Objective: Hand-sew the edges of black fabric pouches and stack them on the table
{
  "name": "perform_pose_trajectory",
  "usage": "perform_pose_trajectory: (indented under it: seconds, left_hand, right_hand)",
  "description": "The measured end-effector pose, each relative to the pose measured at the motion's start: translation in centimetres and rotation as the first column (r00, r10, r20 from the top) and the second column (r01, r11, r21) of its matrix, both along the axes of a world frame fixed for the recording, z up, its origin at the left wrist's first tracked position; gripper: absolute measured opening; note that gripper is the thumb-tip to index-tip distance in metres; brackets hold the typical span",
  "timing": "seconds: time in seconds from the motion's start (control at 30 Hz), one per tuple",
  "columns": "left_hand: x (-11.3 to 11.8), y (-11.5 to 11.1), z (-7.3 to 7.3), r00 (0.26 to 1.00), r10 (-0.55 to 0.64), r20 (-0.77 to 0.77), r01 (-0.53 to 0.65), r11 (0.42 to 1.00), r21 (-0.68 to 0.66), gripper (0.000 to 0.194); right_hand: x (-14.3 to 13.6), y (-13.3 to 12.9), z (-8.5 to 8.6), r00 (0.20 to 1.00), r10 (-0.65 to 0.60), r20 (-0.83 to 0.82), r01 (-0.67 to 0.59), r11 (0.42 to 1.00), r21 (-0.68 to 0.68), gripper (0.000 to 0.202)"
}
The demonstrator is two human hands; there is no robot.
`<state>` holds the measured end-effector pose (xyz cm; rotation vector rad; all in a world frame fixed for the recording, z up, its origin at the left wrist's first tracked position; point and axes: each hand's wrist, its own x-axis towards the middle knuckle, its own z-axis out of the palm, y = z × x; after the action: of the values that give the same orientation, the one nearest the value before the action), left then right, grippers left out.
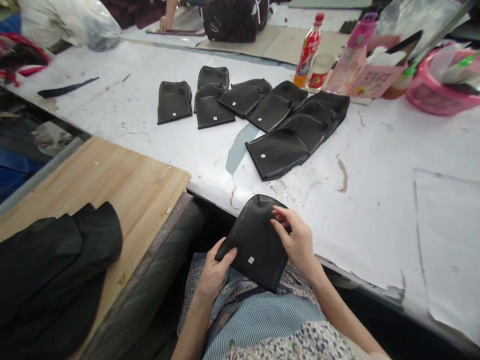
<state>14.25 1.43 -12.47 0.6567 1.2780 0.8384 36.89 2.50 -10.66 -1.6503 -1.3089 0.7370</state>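
A black fabric piece (255, 235) with a small white square on it is tilted over my lap, its top end near the table's edge. My left hand (217, 267) pinches its left side, thumb on top. My right hand (294, 235) is over the upper right part, fingers curled with a gap between thumb and forefinger; I see nothing between them. Beyond, several similar black pieces lie on the white table (375, 210), one (174, 102) apart at the left, others overlapping, the nearest (279, 152) at the right.
More black fabric (63, 250) lies on a wooden board (138, 175) at the left. Along the back right stand a red-capped bottle (308, 52), a glass jar (319, 72), a pink box (377, 80) and a pink basket (442, 97). Another person's hand (167, 22) shows at the far side.
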Motion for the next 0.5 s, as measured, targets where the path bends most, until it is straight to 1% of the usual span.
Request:
perform_pose_trajectory:
  seconds: [0.03,0.07,0.1,0.13,0.17,0.2,0.23,0.27,0.3,0.43,0.5]
  left_hand:
    - [-0.4,-0.1,-0.3,0.998,0.067,-0.01,-0.068,0.997,-0.022,0.047]
    - [-0.8,-0.2,-0.5,0.99,0.137,-0.026,-0.138,0.989,-0.05,0.051]
    - [-1.1,-0.4,-0.7,0.98,0.198,-0.04,-0.2,0.976,-0.082,0.055]
    - [-1.4,-0.5,-0.8,0.968,0.248,-0.051,-0.252,0.962,-0.109,0.057]
    - [-1.6,-0.5,-0.9,0.957,0.283,-0.056,-0.288,0.949,-0.131,0.059]
    - [-1.7,-0.5,-1.0,0.951,0.305,-0.055,-0.31,0.94,-0.142,0.06]
    - [-1.9,-0.4,-1.1,0.943,0.327,-0.055,-0.332,0.933,-0.14,0.06]
    - [-2.0,-0.3,-1.1,0.94,0.337,-0.05,-0.341,0.93,-0.136,0.059]
    - [-2.1,-0.1,-1.1,0.94,0.339,-0.043,-0.342,0.932,-0.121,0.057]
    - [-2.9,1.0,-0.7,0.956,0.292,-0.019,-0.293,0.954,-0.065,0.049]
    - [-3.4,1.4,-0.5,0.96,0.276,-0.05,-0.277,0.961,-0.017,0.045]
  right_hand:
    - [0.8,0.4,-0.4,0.993,-0.093,0.077,0.093,0.996,0.012,0.036]
    - [1.5,0.6,-0.8,0.985,-0.14,0.099,0.141,0.99,-0.008,0.042]
    - [2.0,0.9,-1.2,0.989,-0.13,0.065,0.133,0.989,-0.058,0.045]
    - [2.4,1.0,-1.6,0.996,-0.082,-0.022,0.079,0.989,-0.124,0.044]
    - [2.6,1.0,-1.9,0.989,-0.029,-0.147,0.002,0.983,-0.182,0.04]
    - [2.5,1.0,-2.0,0.959,0.013,-0.282,-0.077,0.973,-0.217,0.036]
    - [2.4,0.9,-2.1,0.918,0.025,-0.395,-0.124,0.966,-0.228,0.034]
    - [2.1,0.8,-2.1,0.88,0.012,-0.474,-0.136,0.964,-0.227,0.033]
    - [1.8,0.7,-2.1,0.852,-0.015,-0.524,-0.123,0.966,-0.226,0.033]
    - [0.6,0.6,-1.7,0.782,-0.109,-0.614,-0.063,0.966,-0.251,0.036]
    - [0.2,0.6,-1.5,0.706,-0.128,-0.697,-0.085,0.961,-0.262,0.038]
